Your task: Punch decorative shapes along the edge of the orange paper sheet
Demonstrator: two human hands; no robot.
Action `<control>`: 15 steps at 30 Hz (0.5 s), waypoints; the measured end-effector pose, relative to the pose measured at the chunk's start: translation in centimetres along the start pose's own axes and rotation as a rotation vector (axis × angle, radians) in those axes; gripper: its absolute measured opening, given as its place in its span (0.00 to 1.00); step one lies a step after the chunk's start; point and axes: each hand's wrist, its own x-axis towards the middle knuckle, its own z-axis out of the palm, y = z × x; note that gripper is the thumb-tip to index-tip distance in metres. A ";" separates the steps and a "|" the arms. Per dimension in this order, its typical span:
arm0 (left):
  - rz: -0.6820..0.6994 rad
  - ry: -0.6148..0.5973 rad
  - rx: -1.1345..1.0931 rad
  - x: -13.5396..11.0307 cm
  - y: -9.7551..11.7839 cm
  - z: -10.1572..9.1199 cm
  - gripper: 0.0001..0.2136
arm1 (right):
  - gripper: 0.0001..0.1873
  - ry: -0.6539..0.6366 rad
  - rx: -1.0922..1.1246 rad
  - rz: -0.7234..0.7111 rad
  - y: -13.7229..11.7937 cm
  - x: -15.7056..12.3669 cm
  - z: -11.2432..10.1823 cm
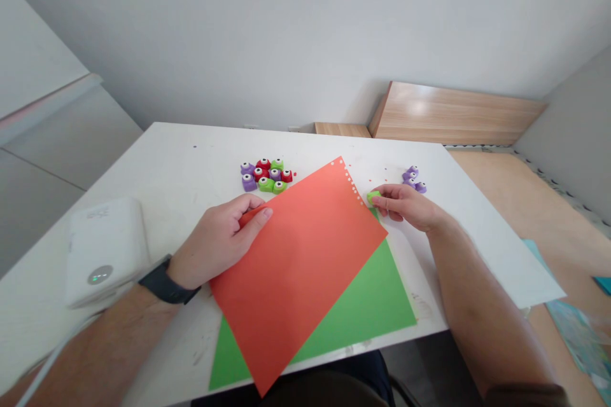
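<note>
My left hand [233, 235] pinches the upper left edge of an orange-red sheet of paper [305, 261], thumb on top and fingers beneath. A row of small punched holes runs along the sheet's upper right edge. At that edge, just past the lowest holes, my right hand [403, 205] grips a small green craft punch [373, 197] between thumb and fingers. Whether the paper sits in the punch's slot I cannot tell. Under the orange-red sheet lies a green sheet of paper [363, 311], turned at a different angle and partly covered.
Several purple, red and green craft punches [262, 173] are grouped beyond my left hand. More purple punches [411, 179] stand behind my right hand. A white power bank [107, 248] with a cable lies at the left of the white table [181, 165]. Tiny paper bits dot the tabletop.
</note>
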 end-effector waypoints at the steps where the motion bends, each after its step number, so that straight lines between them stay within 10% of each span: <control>1: 0.003 0.002 -0.011 0.0 0.0 0.0 0.15 | 0.24 -0.006 0.002 0.001 0.0 0.0 0.0; 15: 0.003 0.010 -0.023 0.0 0.2 0.0 0.14 | 0.24 -0.085 0.041 0.007 -0.5 -0.3 0.2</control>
